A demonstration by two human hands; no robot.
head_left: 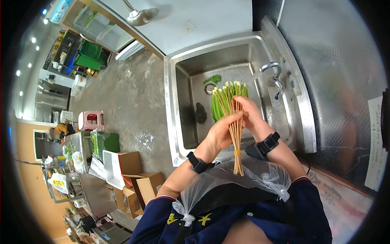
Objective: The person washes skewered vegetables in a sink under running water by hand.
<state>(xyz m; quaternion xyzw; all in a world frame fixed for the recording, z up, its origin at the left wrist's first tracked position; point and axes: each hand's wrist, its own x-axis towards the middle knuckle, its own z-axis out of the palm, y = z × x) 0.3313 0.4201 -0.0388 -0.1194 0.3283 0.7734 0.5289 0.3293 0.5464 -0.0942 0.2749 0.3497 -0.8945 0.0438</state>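
Both hands are closed around a bundle of skewered green leaves point(219, 106) above the sink. Pale cut stem ends show at the far tips, and the thin wooden sticks point(237, 140) point back toward my body. A yellow rubber band point(237, 151) circles the sticks near their lower ends. My left hand point(222, 132) grips the bundle from the left, thumb lying across the sticks. My right hand point(248, 112) wraps the right side, a little farther up near the leaves. Some fingers of both hands are hidden behind the bundle.
The steel sink point(172, 101) holds a loose green leaf point(212, 79), a drain point(210, 88) and a dark object point(200, 113). A faucet point(272, 71) stands at its right. A ladle point(140, 17) lies beyond. Cardboard boxes point(149, 186) and a pink stool point(92, 120) are at left.
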